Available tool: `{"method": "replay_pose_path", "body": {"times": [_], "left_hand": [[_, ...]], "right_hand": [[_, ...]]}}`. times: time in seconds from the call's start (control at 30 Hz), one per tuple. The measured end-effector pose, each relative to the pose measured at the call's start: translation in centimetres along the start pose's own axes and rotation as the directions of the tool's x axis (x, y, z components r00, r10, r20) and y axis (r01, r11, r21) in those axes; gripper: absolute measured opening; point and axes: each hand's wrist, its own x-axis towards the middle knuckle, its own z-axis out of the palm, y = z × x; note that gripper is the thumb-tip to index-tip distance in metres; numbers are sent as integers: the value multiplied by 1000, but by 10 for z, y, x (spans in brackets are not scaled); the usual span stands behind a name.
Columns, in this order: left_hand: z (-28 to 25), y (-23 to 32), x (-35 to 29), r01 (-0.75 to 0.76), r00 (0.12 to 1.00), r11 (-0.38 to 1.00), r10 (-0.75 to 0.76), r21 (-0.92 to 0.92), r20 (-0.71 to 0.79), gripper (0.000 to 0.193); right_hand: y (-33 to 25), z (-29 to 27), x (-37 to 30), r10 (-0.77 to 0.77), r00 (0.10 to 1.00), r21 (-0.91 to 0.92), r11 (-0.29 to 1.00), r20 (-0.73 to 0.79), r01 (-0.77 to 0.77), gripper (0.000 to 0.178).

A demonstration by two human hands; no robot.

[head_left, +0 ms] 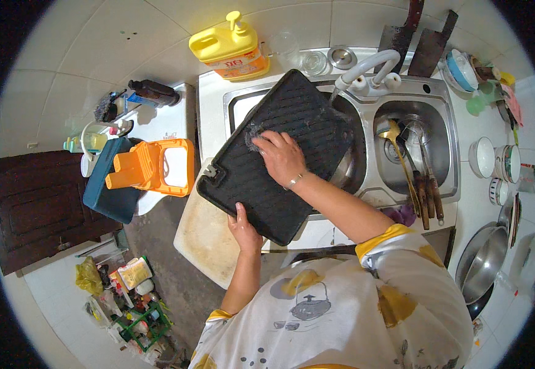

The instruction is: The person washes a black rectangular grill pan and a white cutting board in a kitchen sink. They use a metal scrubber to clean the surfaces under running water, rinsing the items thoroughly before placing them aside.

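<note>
A large black ridged tray (261, 184) lies tilted across the left sink basin (358, 161), covering much of it. My left hand (244, 230) grips the tray's near left edge, thumb on top and the other fingers hidden beneath. On the ridged face, my right hand (283, 158) presses a greyish mesh scrubber (254, 136) under its fingertips. The white faucet (375, 61) reaches over beside the tray's far right side. Whether water runs from it, I cannot tell.
Ladles and spatulas (424, 190) lean in the right basin (452, 160). A yellow detergent jug (233, 52) stands behind the tray. An orange plastic frame (181, 184) rests at left, above a pale board (196, 237). Bowls (481, 157) and metal basins (485, 264) line the right side.
</note>
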Motion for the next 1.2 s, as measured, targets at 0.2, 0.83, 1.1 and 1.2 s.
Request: {"method": "replay_pose_path", "body": {"times": [0.2, 0.83, 1.1, 1.2], "left_hand": [[-11, -12, 10, 34, 999, 999, -35, -22, -32, 46], [-2, 1, 0, -11, 1000, 997, 13, 81, -19, 45], [-12, -6, 9, 0, 999, 997, 4, 76, -47, 40], [-11, -10, 5, -54, 998, 996, 56, 71, -25, 37]], "right_hand": [[106, -37, -41, 375, 909, -20, 923, -182, -384, 29], [71, 10, 83, 135, 938, -155, 969, -319, -192, 34], [50, 23, 97, 326, 937, -224, 911, -124, -346, 29], [82, 14, 104, 144, 982, -391, 903, -122, -181, 33]]}}
